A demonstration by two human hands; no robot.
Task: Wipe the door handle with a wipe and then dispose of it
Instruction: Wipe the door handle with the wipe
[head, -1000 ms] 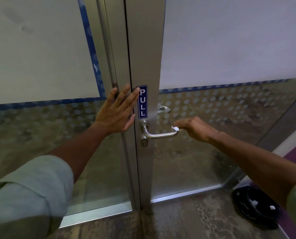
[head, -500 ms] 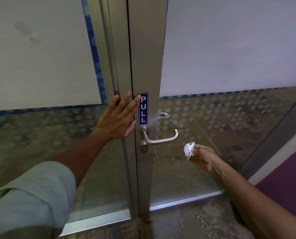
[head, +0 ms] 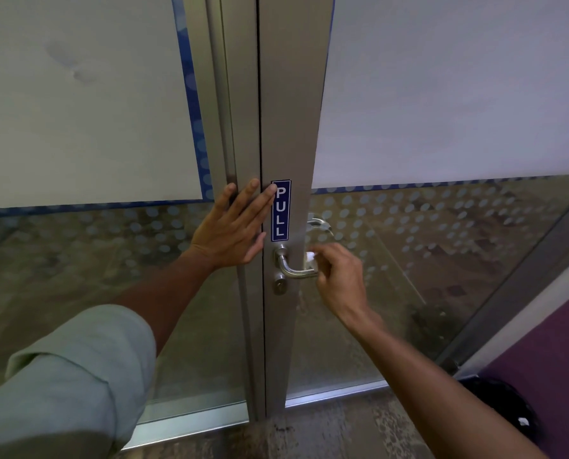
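White and soft, the wipe (head: pixel 310 257) sits crumpled against the steel door handle (head: pixel 294 271), pinched in the right hand (head: pixel 339 276) fingers; left hand (head: pixel 233 226) fingers rest spread on the door frame (head: pixel 293 127). It likely weighs almost nothing, best bunched.

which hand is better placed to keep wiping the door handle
Right. The right hand already holds the wipe against the door handle. The left hand lies flat on the door frame beside the PULL sign, empty.
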